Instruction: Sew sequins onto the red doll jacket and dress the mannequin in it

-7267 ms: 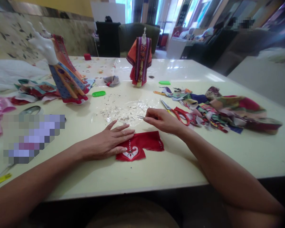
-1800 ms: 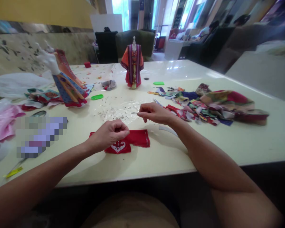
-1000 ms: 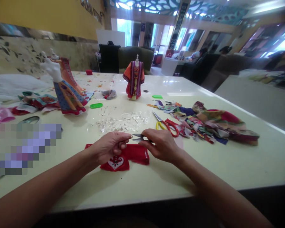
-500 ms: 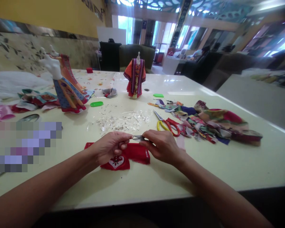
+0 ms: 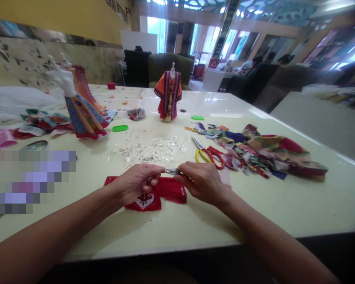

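The hands (image 5: 137,183) (image 5: 202,181) now meet at the small snips (image 5: 173,171).

My glossy cream table (image 5: 284,209) carries a red cloth piece (image 5: 173,193) with a white heart motif, red-and-yellow-handled scissors (image 5: 208,158) touching a heap of patterned fabric scraps (image 5: 263,154), a clear plastic sheet (image 5: 154,152) (its specks too small to identify), and a miniature robe on a stand (image 5: 169,94).
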